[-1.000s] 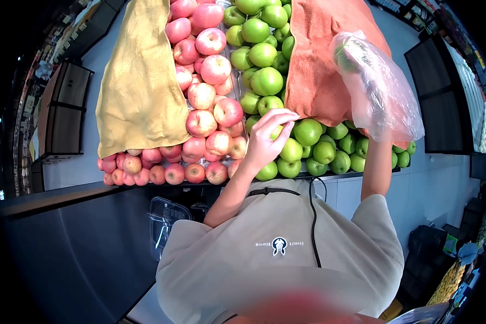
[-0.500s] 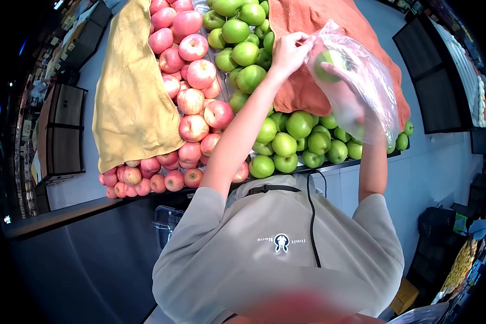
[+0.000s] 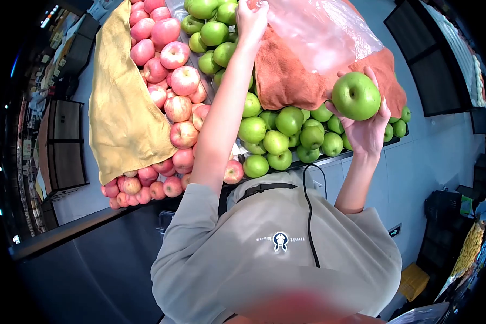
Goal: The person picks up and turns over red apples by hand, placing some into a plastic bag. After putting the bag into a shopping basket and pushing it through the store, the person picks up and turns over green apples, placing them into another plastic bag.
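Note:
My right hand (image 3: pixel 363 132) holds a green apple (image 3: pixel 356 96) up above the front right of the display, its fingers curled round the sides and the stem end facing me. My left hand (image 3: pixel 252 21) reaches to the far edge of the view, closed on the rim of a clear plastic bag (image 3: pixel 321 35). That bag spreads to the right over an orange cloth (image 3: pixel 289 81). Beneath and beside the cloth lie piled green apples (image 3: pixel 275 141). The left fingertips are partly cut off by the top of the frame.
Red apples (image 3: pixel 184 81) are heaped left of the green ones, partly covered by a yellow cloth (image 3: pixel 127 119). The dark stand front (image 3: pixel 86 264) runs close to my body. A black cable (image 3: pixel 310 216) hangs down my shirt. Dark shelving (image 3: pixel 416 59) stands at the right.
My right hand, inside the bag with the apple before, is now outside it, still holding the apple. My left hand has moved forward and left with the bag's rim.

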